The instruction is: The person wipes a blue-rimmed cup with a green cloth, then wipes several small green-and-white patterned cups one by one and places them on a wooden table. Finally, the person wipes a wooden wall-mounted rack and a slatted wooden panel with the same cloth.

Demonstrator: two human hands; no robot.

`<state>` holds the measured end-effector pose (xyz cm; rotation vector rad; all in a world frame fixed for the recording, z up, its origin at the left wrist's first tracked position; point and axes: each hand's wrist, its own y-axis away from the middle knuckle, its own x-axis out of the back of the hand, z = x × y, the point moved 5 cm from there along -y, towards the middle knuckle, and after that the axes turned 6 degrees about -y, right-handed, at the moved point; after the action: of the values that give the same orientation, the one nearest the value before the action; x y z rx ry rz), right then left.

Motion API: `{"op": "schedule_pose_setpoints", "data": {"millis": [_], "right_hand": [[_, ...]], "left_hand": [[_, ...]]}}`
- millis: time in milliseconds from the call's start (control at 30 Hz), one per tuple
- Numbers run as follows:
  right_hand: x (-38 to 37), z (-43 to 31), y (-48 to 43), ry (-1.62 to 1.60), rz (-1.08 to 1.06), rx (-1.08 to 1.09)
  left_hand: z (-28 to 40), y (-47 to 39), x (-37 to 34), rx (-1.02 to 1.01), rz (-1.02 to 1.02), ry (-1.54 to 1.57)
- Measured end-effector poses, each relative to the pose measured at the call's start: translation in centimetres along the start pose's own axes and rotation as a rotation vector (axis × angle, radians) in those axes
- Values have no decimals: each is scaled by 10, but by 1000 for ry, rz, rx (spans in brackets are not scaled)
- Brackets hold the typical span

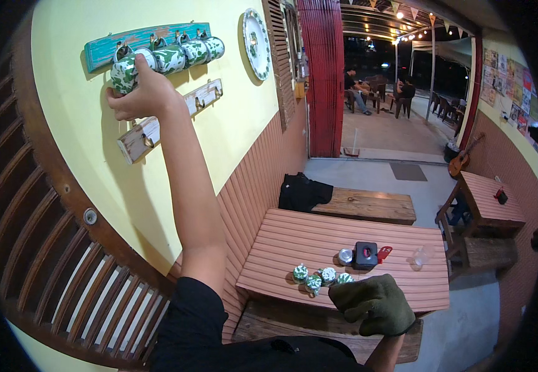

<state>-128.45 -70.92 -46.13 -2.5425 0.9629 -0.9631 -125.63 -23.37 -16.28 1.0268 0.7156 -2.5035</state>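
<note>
My left hand (145,93) reaches up to the wall, thumb and fingers around a green-and-white splatter enamel mug (127,74). That mug's handle is at the leftmost hook of a worn turquoise wooden hook rack (106,49); whether it bears on the hook I cannot tell. Beside it, more matching mugs (171,59) hang in a row. Lower down, my right hand (372,304), in an olive-green glove, is held in front of the table edge with its fingers curled. Several small green-and-white enamel mugs (314,282) stand on the table close to it, one partly behind the glove.
A whitewashed hook rack (138,138) is below my left hand. On the striped table (292,237) are a can (345,256), a black box (365,255) and a clear cup (420,257). Benches (371,202) flank it; a louvred wooden panel (55,186) stands left. People (355,88) sit outside.
</note>
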Motion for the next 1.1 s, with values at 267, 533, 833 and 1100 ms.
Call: {"op": "schedule_pose_setpoints", "data": {"millis": [267,533,833,1100], "right_hand": [[3,-4,9,131,-35,73],[-3,-3,6,195,124,54],[-28,14,-20,328,561,-1],[-60,59,-20,308,468,51]], "left_hand": [[19,-7,-15,-28,-63,384],[27,27,5,-272,-435,626],[-50,305,265,622,-2040,293],[-64,301,329,1142,-1691,409]]}}
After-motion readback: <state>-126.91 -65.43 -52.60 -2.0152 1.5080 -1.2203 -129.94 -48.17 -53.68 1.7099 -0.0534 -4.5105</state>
